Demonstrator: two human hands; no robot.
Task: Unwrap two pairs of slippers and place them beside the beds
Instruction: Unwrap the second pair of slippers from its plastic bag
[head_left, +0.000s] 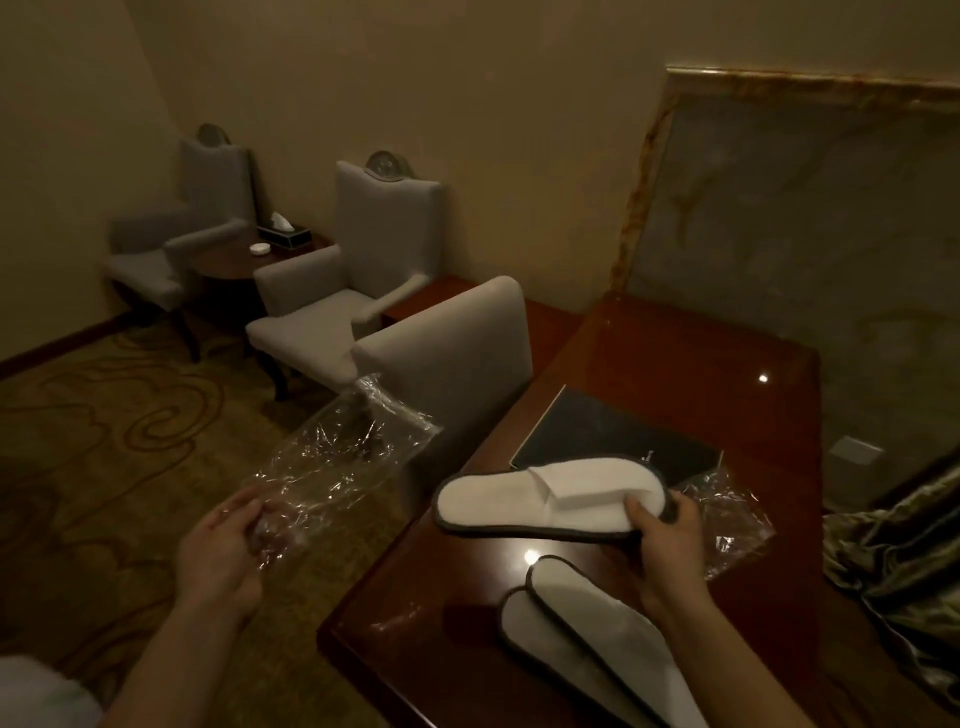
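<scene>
At the lower left, the left hand (223, 540) grips an empty clear wrapper (337, 457). Mid-frame, white slippers (545, 501) hang over the bench (675, 353), pinched at the toe by the right hand (670, 540). Held so lightly, they might drop.

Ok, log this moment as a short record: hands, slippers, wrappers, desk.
left hand: holds wrapper, clear and empty, out past the desk's edge
right hand: grips slipper by its toe end, above the desk
pair: unwrapped, overlapping, flat on the desk near the right forearm
second wrapper: crumpled on the desk behind the right hand
desk: glossy dark wood
folder: dark, flat on the desk, behind the slipper
chair: grey, pushed up to the desk
</scene>
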